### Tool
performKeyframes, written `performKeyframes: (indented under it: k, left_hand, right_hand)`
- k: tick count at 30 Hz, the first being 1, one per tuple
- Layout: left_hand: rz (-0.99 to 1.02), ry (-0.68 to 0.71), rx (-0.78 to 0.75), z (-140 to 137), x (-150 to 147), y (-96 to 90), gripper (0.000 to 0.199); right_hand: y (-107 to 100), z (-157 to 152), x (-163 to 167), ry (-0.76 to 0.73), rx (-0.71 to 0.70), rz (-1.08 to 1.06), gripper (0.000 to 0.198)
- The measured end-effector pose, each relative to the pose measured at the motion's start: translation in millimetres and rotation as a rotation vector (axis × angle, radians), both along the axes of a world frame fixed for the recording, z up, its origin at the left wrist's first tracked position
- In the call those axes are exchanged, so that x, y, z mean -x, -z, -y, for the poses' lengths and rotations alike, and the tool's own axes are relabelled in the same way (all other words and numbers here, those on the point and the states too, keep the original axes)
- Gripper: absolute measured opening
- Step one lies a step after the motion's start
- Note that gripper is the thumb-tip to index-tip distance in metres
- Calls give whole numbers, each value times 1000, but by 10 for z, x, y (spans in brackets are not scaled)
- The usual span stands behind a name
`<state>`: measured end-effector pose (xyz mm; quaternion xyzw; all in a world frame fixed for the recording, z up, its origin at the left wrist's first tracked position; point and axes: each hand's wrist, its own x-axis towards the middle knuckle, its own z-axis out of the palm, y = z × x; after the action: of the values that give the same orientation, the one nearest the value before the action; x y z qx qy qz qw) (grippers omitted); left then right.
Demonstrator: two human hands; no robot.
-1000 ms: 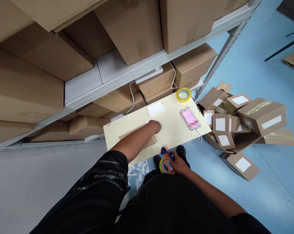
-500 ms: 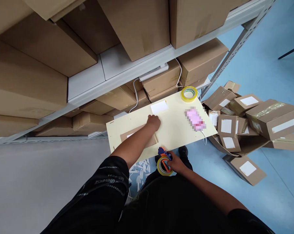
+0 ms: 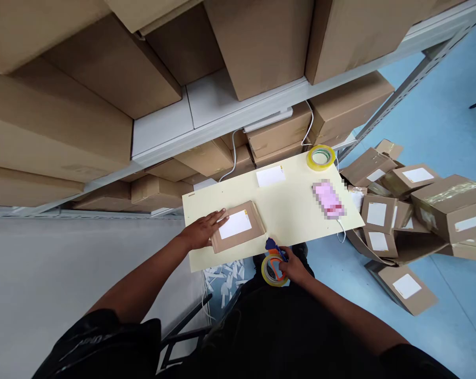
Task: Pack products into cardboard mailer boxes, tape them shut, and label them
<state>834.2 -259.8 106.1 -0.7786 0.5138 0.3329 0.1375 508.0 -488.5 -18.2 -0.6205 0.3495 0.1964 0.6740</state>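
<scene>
A small cardboard box (image 3: 256,217) with a white label (image 3: 235,225) on top lies on the pale board (image 3: 293,210). My left hand (image 3: 203,230) rests flat over the box's left end, fingers stretched out and touching it. Below the board's front edge, my right hand (image 3: 295,266) is closed on a tape dispenser (image 3: 275,248) with a blue and orange body. A yellow-rimmed roll of clear tape (image 3: 266,273) sits in the dispenser.
Another tape roll (image 3: 320,157), a blurred pink item (image 3: 327,199) and a stack of white labels (image 3: 271,176) lie on the board. Shelves of large cartons (image 3: 261,47) stand behind. Labelled boxes (image 3: 382,213) are piled at right, and white scraps (image 3: 225,279) lie below.
My left hand has moved from the box's right side to its left end and opened flat, uncovering the label. My right hand keeps the tape dispenser. The view has shifted slightly.
</scene>
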Motion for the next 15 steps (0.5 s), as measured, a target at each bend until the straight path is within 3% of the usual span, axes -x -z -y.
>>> performKeyframes:
  k: [4, 8, 11, 15]
  left_hand:
    - [26, -110, 106, -17, 303, 119, 104]
    - [114, -205, 168, 25, 600, 220, 108]
    - [174, -302, 168, 137, 774, 267, 109]
    - [259, -537, 135, 361, 1011, 284, 112]
  right_hand:
    - [94, 147, -31, 93, 20, -1, 67]
    - [143, 495, -242, 113, 79, -5, 70]
    - [88, 713, -581, 109, 65, 12, 67]
    - [4, 812, -1184, 112, 7, 46, 67]
